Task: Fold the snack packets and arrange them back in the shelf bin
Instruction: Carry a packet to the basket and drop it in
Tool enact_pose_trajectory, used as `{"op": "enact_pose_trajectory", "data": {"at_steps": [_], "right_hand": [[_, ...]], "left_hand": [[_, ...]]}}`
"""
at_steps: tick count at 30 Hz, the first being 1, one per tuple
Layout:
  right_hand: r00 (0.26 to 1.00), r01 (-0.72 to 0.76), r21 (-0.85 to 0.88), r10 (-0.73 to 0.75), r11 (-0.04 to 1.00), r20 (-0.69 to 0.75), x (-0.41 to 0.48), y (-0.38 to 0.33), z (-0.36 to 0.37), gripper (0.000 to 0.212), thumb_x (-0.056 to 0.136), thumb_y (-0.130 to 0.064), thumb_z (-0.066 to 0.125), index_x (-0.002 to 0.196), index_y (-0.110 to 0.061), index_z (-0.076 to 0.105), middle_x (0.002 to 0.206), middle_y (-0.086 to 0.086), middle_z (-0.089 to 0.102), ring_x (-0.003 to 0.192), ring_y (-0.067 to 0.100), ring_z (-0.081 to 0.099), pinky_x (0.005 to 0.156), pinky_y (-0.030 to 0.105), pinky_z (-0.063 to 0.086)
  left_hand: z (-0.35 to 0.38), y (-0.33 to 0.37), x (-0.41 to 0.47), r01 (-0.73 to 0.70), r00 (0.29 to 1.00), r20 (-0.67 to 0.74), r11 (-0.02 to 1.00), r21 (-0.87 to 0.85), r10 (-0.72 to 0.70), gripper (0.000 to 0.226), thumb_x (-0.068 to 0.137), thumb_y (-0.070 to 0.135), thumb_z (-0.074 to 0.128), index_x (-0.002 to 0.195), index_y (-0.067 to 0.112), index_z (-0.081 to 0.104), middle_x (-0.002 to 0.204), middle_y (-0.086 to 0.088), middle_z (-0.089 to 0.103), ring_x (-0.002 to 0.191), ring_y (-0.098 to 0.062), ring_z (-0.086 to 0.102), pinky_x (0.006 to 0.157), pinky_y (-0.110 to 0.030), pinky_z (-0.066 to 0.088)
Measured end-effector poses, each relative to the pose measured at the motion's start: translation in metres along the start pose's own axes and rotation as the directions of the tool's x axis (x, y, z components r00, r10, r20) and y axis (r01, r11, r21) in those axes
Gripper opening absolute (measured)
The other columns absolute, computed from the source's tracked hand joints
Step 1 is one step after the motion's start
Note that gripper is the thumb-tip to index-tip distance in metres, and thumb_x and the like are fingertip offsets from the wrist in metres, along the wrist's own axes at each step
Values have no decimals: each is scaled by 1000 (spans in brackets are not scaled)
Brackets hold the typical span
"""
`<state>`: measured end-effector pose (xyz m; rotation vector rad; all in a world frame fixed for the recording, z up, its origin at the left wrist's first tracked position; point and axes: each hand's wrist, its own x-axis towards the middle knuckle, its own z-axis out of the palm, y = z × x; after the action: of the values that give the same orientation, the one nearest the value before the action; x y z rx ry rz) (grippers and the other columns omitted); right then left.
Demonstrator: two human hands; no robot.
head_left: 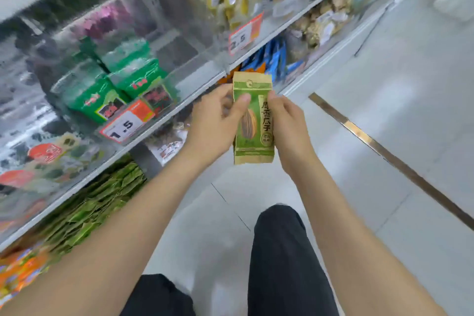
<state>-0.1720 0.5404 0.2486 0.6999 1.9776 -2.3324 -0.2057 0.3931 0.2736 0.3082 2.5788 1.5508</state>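
I hold one green and tan snack packet (252,120) upright in front of me, a sunflower seed printed on its face. My left hand (218,123) grips its left edge with the thumb across the front. My right hand (287,123) pinches its right edge. The packet is flat and unfolded, held over the aisle floor just off the shelf front. A lower shelf bin (84,213) at the left is packed with several similar green packets standing on edge.
Clear-fronted shelf bins (159,100) on the left hold green bagged snacks (123,77), with price tags 1.5 (125,123) and 2.5 (243,36). Further bins run to the upper right. Pale tiled floor (384,136) with a metal strip lies right. My dark-trousered legs (282,259) are below.
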Motion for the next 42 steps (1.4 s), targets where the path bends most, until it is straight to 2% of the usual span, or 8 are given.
{"op": "enact_pose_trajectory", "data": {"at_steps": [5,10,12,17,24,28,37,42], "right_hand": [[989,-73,-1,73,997,-131,-27,-108,-108,27,107,-17,49,99,-11,75,85,9,73,74,13,63,67,24,51],[949,-140,78,157,987,-274,-26,-190,-218,30,105,-19,48,108,-22,78,99,6,78,82,13,70,74,37,58],[921,-134,106,163,985,-353,-25,-215,-263,24,104,-24,55,117,-29,75,104,0,78,89,11,74,75,36,60],[848,-54,67,82,996,-523,-7,-277,-364,31,101,-15,63,125,-34,65,99,2,77,84,12,74,63,19,54],[794,36,21,-16,999,-608,99,-363,-481,17,99,-18,68,110,-30,70,89,4,78,82,23,78,79,51,65],[744,79,60,-19,995,-668,185,-414,-558,12,101,-16,66,112,-19,70,96,11,79,86,31,78,82,57,64],[678,31,51,16,998,-735,314,-520,-778,20,101,-13,65,120,-19,67,94,3,81,91,28,77,87,49,64],[639,56,-17,-49,998,-767,401,-551,-925,25,98,-11,66,117,-27,67,91,0,80,81,17,76,80,43,62]], "left_hand": [[64,139,50,148,961,249,985,-91,-122,19,106,29,63,124,22,66,104,0,80,92,-21,78,77,-49,63],[143,267,85,302,808,545,952,-55,-224,41,96,-1,74,124,22,56,110,-6,79,89,-16,79,76,-30,64],[177,306,101,299,790,563,954,-6,-245,38,92,-1,78,119,18,59,105,0,79,89,-10,78,80,-26,62],[257,389,149,275,770,602,961,-15,-211,46,95,12,79,135,25,61,112,-5,75,98,-22,78,88,-49,65],[367,470,268,236,756,647,963,-128,-99,41,106,20,66,138,44,58,115,-6,76,100,-21,78,84,-54,65],[444,519,366,259,723,690,944,-207,-47,40,105,6,65,137,28,60,119,-2,78,99,-14,78,82,-41,65],[658,663,533,186,619,785,972,-143,-3,33,101,7,69,125,30,68,106,-2,75,99,-19,77,91,-48,65],[804,727,616,122,577,816,984,-127,34,37,103,10,69,138,20,67,109,-7,73,101,-21,77,90,-47,65]]}}
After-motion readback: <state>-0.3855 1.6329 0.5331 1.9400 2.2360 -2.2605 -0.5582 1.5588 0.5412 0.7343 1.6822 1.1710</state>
